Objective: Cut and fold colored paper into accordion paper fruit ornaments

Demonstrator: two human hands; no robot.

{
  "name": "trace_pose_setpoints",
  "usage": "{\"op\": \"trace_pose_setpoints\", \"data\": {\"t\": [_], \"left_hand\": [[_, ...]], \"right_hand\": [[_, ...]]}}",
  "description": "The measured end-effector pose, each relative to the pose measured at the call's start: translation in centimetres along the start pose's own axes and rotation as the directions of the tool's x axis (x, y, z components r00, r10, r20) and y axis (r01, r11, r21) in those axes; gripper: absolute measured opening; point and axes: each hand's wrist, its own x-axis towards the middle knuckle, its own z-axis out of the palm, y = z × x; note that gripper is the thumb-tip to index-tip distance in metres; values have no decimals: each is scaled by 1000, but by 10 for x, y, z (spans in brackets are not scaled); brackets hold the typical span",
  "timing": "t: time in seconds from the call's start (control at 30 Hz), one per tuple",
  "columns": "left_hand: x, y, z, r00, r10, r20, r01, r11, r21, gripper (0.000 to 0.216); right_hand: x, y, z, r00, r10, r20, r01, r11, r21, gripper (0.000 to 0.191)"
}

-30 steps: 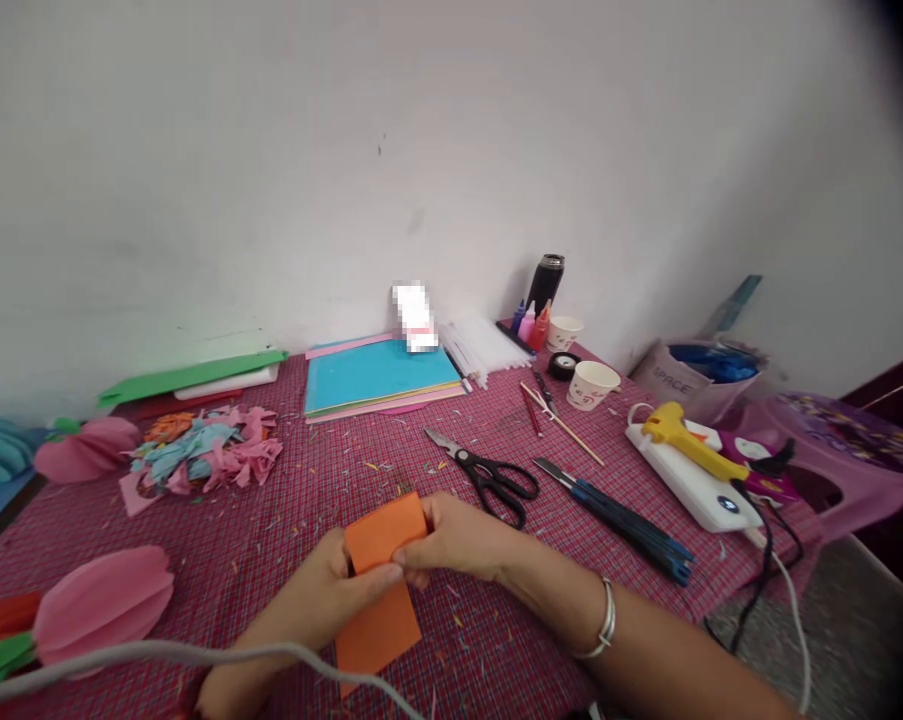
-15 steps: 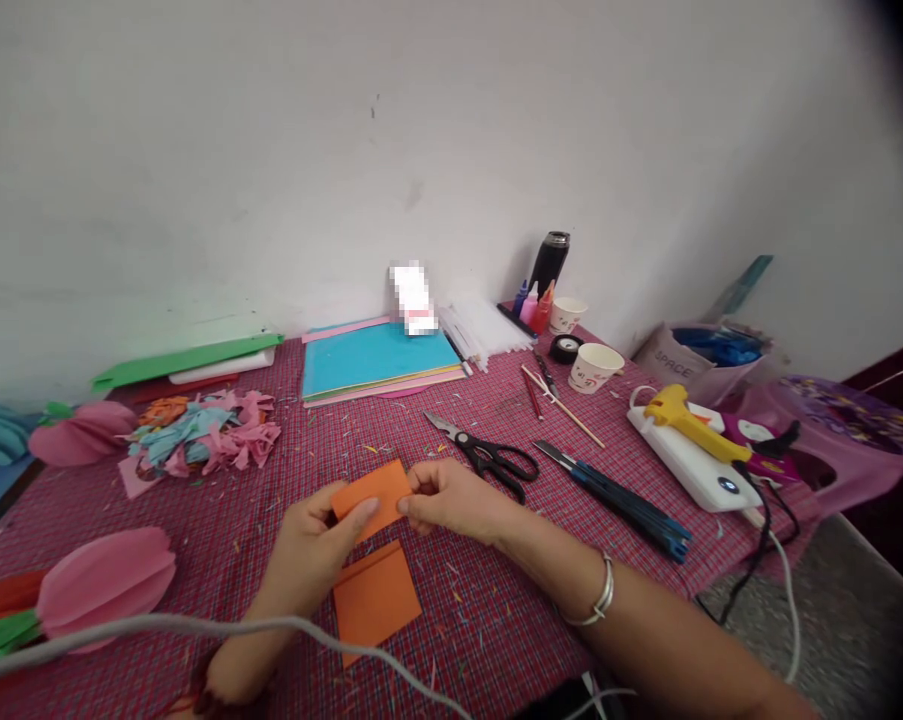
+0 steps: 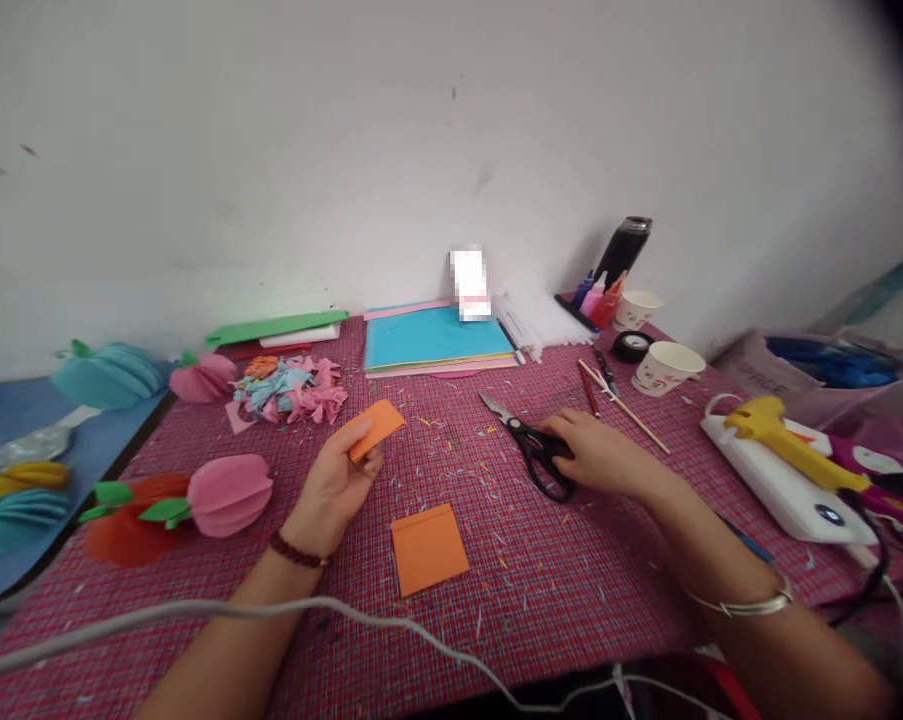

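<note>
In my left hand is a folded piece of orange paper, pinched between thumb and fingers above the table. My right hand reaches to the black-handled scissors, its fingers curled over the handle loops. The scissors lie on the cloth, blades pointing away to the left. A second orange paper, folded along its top edge, lies flat between my forearms. A blue tool is mostly hidden under my right forearm.
Paper pumpkins and scraps lie left. Coloured sheets lie at the back. Paper cups, a black bottle and a yellow glue gun stand or lie right. A white cable crosses the front.
My right hand has let go of the folded orange paper and moved right to the scissors. My left hand keeps the paper, now farther left. The view has turned left.
</note>
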Motion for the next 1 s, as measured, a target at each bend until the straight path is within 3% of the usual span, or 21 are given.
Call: {"op": "trace_pose_setpoints", "data": {"t": [0.17,0.37,0.43,0.5,0.53,0.6,0.67,0.73,0.87,0.93,1.0], "left_hand": [[-6,5,-5,1000,8,0,-8,1000,7,7],[-12,12,-27,999,-12,-44,13,1000,20,6],[-12,11,-32,998,-25,-56,25,1000,-4,3],[-12,9,-34,998,-34,-53,32,999,-37,5],[-12,9,-35,998,-31,-48,28,998,-54,7],[-14,9,-35,999,-8,-41,5,996,-86,8],[-15,10,-35,999,17,-50,-22,994,-109,10],[-17,9,-34,997,30,-72,-40,990,-134,13],[-19,8,-31,991,72,-109,-94,973,-211,16],[-20,9,-29,989,88,-119,-115,963,-243,18],[-23,9,-27,989,86,-124,-117,957,-267,19]], "right_hand": [[-8,-24,2,994,49,-98,-58,994,-89,29],[-14,-29,10,986,165,-31,-167,981,-102,43],[-14,-24,9,983,182,-15,-182,983,7,45],[-13,-19,5,984,170,59,-180,936,301,48],[-12,-18,4,984,139,114,-178,851,494,50],[-10,-21,4,983,20,183,-164,556,815,59],[-7,-34,8,977,-138,162,-127,234,964,73],[-4,-53,18,951,-294,94,-101,-7,995,83],[1,-91,41,866,-500,-23,-172,-340,925,74],[0,-101,51,858,-512,-40,-232,-456,859,68],[-2,-105,58,854,-519,-38,-278,-516,810,61]]}}
